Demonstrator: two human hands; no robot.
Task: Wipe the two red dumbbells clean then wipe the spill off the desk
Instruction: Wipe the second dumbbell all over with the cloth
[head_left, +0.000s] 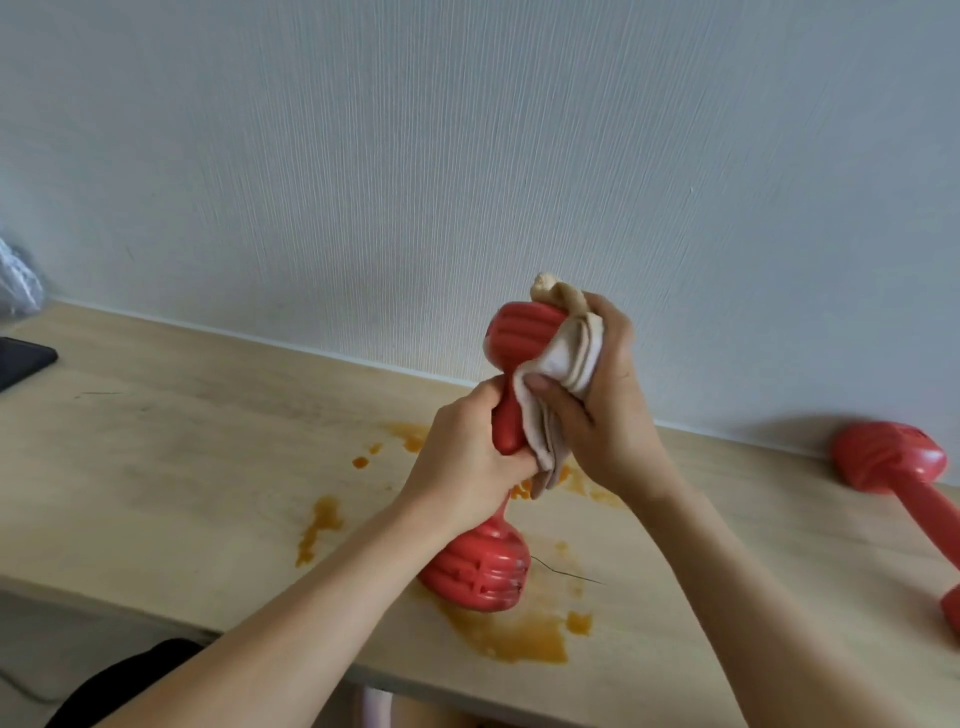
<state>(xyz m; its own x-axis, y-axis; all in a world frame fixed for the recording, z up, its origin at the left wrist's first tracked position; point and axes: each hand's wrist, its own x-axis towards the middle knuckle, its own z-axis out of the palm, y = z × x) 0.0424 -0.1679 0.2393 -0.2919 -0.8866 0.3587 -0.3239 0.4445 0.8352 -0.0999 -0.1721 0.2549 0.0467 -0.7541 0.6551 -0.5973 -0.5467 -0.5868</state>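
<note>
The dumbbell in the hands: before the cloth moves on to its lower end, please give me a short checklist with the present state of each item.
1. Left hand grips the handle of the upright dumbbell: ok.
2. Right hand holds the cloth against the top head: ok.
3. Lower head clean: not ok, it stands in the orange spill.
4. Top head fully wiped: cannot tell.
5. Second dumbbell lies apart from the spill, on the desk: ok.

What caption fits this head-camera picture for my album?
Left hand holds a dumbbell while right hand wipes it with a cloth.
</note>
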